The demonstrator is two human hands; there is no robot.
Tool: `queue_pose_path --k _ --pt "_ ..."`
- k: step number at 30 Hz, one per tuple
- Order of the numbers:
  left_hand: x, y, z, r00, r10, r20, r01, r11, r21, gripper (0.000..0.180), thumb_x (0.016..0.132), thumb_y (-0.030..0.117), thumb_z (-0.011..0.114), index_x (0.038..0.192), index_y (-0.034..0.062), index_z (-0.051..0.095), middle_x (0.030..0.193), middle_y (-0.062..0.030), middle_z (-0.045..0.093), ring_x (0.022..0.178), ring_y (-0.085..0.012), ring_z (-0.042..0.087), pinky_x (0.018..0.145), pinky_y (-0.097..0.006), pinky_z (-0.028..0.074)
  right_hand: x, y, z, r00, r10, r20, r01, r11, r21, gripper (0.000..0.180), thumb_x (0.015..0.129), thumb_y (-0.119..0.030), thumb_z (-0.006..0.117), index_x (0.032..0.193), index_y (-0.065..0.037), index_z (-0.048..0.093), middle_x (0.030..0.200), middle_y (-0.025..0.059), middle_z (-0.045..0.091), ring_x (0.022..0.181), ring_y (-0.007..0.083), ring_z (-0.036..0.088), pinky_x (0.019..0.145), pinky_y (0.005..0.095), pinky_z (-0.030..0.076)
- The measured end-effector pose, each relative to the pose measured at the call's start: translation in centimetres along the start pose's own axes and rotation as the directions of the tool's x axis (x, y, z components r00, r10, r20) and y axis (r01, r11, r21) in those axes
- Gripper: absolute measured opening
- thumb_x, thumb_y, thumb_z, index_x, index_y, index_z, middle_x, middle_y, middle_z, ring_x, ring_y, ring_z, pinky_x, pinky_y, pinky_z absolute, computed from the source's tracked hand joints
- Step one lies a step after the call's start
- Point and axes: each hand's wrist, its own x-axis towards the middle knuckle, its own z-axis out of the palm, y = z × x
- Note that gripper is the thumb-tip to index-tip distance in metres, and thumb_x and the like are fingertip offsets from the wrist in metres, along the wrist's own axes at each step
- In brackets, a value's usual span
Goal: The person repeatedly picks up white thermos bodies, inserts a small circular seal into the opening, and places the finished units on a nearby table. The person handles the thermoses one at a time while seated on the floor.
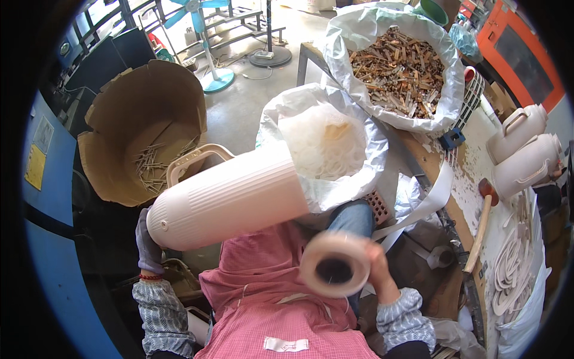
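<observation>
From the head camera looking down, we hold a large cream plastic flask shell (230,200) lying on its side across our lap, its ribbed wall running from lower left up to the right, its handle (194,158) on the upper side. Our left hand (148,245), in a grey glove, cups the closed base end with fingers wrapped round the rim. Our right hand (378,266), bare, grips a cream ring-shaped collar (335,264) with a dark opening, thumb and fingers curled round its edge, just below and apart from the shell's open end.

The shell looks to us light, hollow and stiff, with ribs that give some grip; it seems best held at the base or by the handle. The collar seems rigid and smooth, best taken by its rim.

We count one shell in hand and two finished cream flasks (523,146) on the workbench (472,173) at right. One wooden-handled mallet (481,221) lies there beside a pile of cream curved strips (514,269). Two white sacks stand ahead: the nearer sack (359,179) holds pale translucent parts, the farther sack (365,84) brown and white scraps. One cardboard drum (143,131) at left holds thin sticks. One blue pedestal fan (200,36) stands on the floor beyond
</observation>
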Motion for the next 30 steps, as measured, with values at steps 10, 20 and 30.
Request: queue_pose_path --k 10,20,30 --pt "-0.1 -4.0 8.3 0.942 0.121 0.314 -0.198 0.954 0.224 0.024 0.099 0.017 0.043 0.107 0.0031 0.061 0.093 -0.004 0.062 0.087 -0.0145 0.059 0.081 -0.029 0.048 8.2 -7.1 5.7 0.543 -0.839 0.039 0.486 0.276 -0.83 0.04 0.083 -0.02 0.066 0.116 0.003 0.061 0.105 0.02 0.064 0.088 0.0326 0.062 0.081 0.0366 0.049" --pt "2.5 -3.7 9.1 0.575 -0.184 0.797 -0.217 0.905 0.365 0.04 0.082 0.007 0.067 0.121 0.0017 0.057 0.114 -0.0145 0.065 0.099 -0.0242 0.064 0.085 -0.033 0.051 0.7 -11.6 11.7 0.557 -0.627 0.545 0.578 -0.178 -0.796 0.045 0.065 -0.033 0.085 0.098 -0.009 0.068 0.097 0.0214 0.064 0.07 0.0291 0.06 0.057 0.033 0.05" --pt "4.6 -1.4 8.9 0.557 -0.388 0.734 0.247 0.921 0.3 0.04 0.077 0.013 0.069 0.114 0.0027 0.059 0.102 -0.0135 0.065 0.094 -0.0268 0.063 0.083 -0.039 0.049 0.9 -10.5 11.1 0.248 -0.723 0.644 0.748 -0.279 -0.602 0.031 0.087 -0.038 0.066 0.102 -0.012 0.069 0.098 0.0121 0.066 0.079 0.0224 0.064 0.058 0.0303 0.044"
